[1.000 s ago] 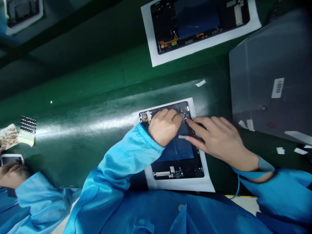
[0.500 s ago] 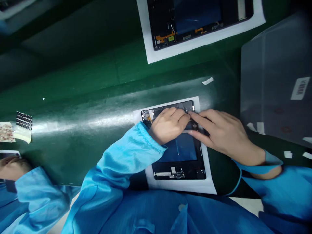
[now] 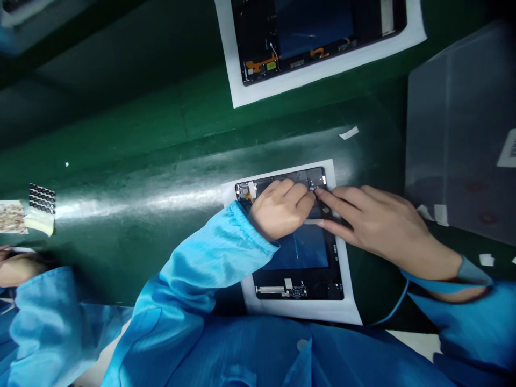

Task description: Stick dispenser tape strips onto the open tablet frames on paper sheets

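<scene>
An opened tablet (image 3: 308, 255), its circuit boards and blue inner panel exposed, lies on a white sheet (image 3: 302, 310) before me. My left hand (image 3: 282, 208) is curled closed over the tablet's upper part; anything within its fingers is hidden. From the right, my right hand (image 3: 379, 228) reaches in with index finger and thumb stretched out and apart. Its index fingertip touches the tablet's upper right area, close beside my left fingers. A narrow pale strip (image 3: 312, 221) shows between my left hand and the right thumb tip; I cannot tell which hand has it.
A second opened tablet (image 3: 314, 32) lies on white paper at the back. A translucent sheet (image 3: 451, 140) stretches along the right, with paper scraps (image 3: 487, 260) near it. Small black parts (image 3: 42, 199) lie at left, near a co-worker's hand (image 3: 20, 270).
My view has shifted slightly. Both hands stay at the same part of the tablet, the right wrist a little farther right. The co-worker's hand has moved left.
</scene>
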The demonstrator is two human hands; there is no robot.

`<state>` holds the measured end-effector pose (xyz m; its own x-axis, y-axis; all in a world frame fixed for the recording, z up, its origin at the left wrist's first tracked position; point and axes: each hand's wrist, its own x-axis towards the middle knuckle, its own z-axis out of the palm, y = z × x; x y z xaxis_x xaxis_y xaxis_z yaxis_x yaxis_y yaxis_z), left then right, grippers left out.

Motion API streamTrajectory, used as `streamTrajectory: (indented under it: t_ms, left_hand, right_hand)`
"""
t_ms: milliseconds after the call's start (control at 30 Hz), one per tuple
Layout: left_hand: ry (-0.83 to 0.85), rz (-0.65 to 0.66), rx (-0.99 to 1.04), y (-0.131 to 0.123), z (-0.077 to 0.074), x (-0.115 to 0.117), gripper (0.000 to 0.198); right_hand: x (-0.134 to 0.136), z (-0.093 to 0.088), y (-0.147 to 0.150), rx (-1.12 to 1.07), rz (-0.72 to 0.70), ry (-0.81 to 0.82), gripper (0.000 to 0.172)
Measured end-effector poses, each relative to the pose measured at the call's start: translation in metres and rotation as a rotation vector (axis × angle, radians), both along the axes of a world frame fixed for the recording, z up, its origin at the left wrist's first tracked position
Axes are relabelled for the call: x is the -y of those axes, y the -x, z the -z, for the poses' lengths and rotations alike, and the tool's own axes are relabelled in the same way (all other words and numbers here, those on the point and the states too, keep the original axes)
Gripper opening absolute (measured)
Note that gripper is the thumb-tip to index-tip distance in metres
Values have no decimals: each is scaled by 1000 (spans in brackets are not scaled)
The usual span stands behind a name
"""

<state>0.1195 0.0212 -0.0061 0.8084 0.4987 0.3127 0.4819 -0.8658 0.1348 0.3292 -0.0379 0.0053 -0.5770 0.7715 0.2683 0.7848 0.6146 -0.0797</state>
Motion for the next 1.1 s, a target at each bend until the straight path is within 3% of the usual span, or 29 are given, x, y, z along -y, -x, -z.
streamTrajectory:
  t_ms: [167, 467, 833, 1000, 1100]
  left_hand:
    - [-25, -20, -56, -4, -2, 2, 28]
    - [28, -37, -7, -7, 8, 10, 21]
    - [-58, -65, 21, -2, -2, 1, 19]
    - [-122, -19, 15, 3, -9, 5, 19]
    - [-111, -15, 17, 6, -11, 9, 23]
  right_hand:
    - [0, 12, -8, -245, 42, 105, 40]
    - [1, 17, -6, -239, 44, 145, 41]
    - [1, -1, 4, 56, 20, 29, 46]
    - [5, -4, 7, 127, 36, -30, 51]
    - [7, -5, 9, 153, 37, -55, 45]
